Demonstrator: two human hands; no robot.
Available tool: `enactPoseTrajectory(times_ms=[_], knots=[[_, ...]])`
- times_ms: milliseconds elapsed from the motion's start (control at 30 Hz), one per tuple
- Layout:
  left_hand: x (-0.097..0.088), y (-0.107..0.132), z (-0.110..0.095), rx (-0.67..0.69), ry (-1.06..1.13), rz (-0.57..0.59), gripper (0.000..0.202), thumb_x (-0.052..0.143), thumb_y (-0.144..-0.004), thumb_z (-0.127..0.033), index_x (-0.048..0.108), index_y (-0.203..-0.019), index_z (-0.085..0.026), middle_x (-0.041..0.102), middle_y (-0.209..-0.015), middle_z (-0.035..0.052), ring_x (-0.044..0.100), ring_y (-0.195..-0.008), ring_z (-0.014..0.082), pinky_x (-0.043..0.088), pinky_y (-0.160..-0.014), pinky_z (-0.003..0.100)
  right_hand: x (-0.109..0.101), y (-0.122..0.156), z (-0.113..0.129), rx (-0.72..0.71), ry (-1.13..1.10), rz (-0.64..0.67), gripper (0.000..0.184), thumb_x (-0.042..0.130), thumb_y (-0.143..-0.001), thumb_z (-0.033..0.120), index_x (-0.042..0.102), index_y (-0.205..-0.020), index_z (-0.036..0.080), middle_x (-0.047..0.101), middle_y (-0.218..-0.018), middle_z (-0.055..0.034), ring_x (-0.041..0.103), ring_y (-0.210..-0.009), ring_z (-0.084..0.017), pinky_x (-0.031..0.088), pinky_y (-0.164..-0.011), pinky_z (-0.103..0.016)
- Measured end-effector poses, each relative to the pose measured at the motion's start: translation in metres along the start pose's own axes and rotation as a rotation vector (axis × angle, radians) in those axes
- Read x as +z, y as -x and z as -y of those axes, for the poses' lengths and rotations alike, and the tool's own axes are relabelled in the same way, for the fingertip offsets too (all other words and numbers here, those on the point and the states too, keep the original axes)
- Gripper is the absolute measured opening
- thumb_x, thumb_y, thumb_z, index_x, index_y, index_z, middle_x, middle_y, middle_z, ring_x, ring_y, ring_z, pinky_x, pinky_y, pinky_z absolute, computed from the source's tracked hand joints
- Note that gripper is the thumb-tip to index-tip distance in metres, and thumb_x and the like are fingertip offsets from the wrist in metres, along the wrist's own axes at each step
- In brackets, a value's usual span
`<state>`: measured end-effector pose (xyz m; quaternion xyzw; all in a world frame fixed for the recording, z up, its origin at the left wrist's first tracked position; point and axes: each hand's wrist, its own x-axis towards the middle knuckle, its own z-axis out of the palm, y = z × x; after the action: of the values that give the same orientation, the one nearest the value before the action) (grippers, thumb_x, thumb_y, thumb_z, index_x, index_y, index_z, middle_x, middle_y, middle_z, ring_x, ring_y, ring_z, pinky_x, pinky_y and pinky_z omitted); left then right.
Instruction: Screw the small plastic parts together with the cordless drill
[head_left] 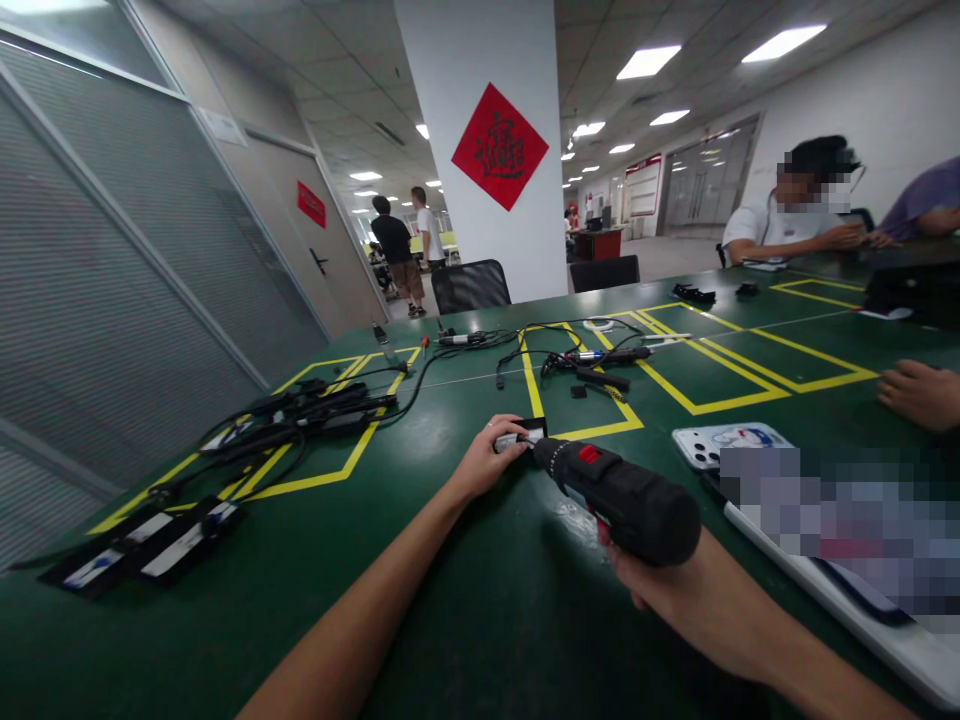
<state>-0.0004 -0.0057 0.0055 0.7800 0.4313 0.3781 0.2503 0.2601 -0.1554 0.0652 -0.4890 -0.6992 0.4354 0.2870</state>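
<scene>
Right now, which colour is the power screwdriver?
The power screwdriver is black with a red mark, head view.

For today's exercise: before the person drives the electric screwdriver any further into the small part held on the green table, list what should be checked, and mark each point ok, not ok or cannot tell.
1. Right hand grips the electric screwdriver firmly: ok.
2. Left hand pins the small black part to the green table: ok.
3. Driver tip seated in a screw: cannot tell, the left fingers hide it.
4. Left fingers clear of the tip: not ok, they sit right beside it.
5. Loose cables away from the work spot: ok.
6. Phone clear of the tool: ok, apart to the right.
</scene>
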Motion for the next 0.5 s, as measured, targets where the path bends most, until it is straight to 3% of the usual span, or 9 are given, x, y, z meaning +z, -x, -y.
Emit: enactPoseTrajectory(times_ms=[267, 500], knots=[[0.0005, 0.0003, 0.0018, 0.008, 0.006, 0.000, 0.019, 0.054, -0.080, -0.026, 0.061, -0.096, -0.018, 0.049, -0.119, 0.0085, 0.046, -0.114, 0.0208, 0.032, -0.103, 0.039, -0.0022, 0.0022, 0.0088, 0.054, 0.050, 0.019, 0.013, 0.046, -0.084, 0.025, 0.056, -0.082, 0.017, 0.055, -0.061, 0.0025, 0.048, -0.054, -0.010, 0.039, -0.049, -0.021], [0.0013, -0.0008, 0.0050, 0.016, -0.003, -0.001, 0.019, 0.054, -0.080, -0.026, 0.061, -0.096, -0.018, 0.049, -0.119, 0.0082, 0.046, -0.114, 0.0199, 0.031, -0.103, 0.037, -0.0015, -0.0004, 0.0080, -0.001, 0.045, 0.005, 0.012, 0.047, -0.083, 0.023, 0.057, -0.087, 0.018, 0.056, -0.066, 0.0025, 0.050, -0.058, -0.011, 0.042, -0.054, -0.022]])
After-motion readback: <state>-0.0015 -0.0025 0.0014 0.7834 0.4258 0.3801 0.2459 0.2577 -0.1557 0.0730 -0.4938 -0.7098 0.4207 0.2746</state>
